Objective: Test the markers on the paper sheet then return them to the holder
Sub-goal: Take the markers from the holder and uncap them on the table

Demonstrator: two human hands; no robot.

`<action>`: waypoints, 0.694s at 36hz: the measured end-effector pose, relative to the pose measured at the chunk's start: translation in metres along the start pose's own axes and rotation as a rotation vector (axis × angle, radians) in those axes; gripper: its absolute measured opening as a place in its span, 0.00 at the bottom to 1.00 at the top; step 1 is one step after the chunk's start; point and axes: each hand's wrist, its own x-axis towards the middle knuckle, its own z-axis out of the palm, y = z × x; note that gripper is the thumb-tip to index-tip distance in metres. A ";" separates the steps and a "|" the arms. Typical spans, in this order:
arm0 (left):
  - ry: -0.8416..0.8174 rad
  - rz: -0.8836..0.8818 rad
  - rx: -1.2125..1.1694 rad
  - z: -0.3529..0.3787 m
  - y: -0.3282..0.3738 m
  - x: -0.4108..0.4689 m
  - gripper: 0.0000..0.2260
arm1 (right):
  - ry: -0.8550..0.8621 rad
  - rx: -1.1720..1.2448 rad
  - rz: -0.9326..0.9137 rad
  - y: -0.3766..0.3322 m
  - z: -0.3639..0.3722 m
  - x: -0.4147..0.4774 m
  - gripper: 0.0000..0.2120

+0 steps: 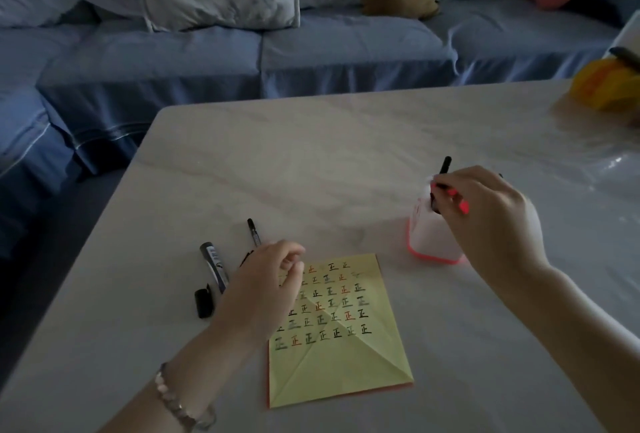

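A yellow paper sheet (341, 339) covered with rows of black and red test marks lies on the table. My right hand (485, 210) holds a red marker (459, 202) over the white holder with a pink base (433, 242); a black marker (444, 169) stands in the holder. My left hand (266, 283) hovers with loosely curled fingers at the sheet's upper left corner and holds nothing. Left of it lie a thick black marker (214, 266), its loose cap (203, 302) and a thin black pen (254, 232).
The pale marble-like table (311, 172) reaches to a blue sofa (242, 58) with cushions behind it. A yellow object (606, 84) with a dark pen on it sits at the table's far right edge. A bracelet circles my left wrist.
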 end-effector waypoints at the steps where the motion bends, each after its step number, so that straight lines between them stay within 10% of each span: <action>1: 0.006 0.031 -0.011 0.001 0.002 0.000 0.10 | 0.058 0.051 -0.088 -0.005 -0.004 -0.003 0.07; 8: -0.009 0.169 -0.175 0.004 0.017 -0.006 0.25 | 0.182 0.428 -0.292 -0.057 -0.015 -0.024 0.07; 17: -0.066 0.059 -0.302 -0.003 0.013 -0.024 0.08 | -0.257 1.178 0.711 -0.088 0.019 -0.036 0.06; 21: -0.119 -0.037 -0.370 -0.003 0.013 -0.025 0.08 | -0.589 1.211 0.801 -0.091 0.034 -0.051 0.03; 25: -0.248 -0.164 -0.437 0.000 0.011 -0.024 0.08 | -0.564 1.155 0.763 -0.094 0.040 -0.063 0.04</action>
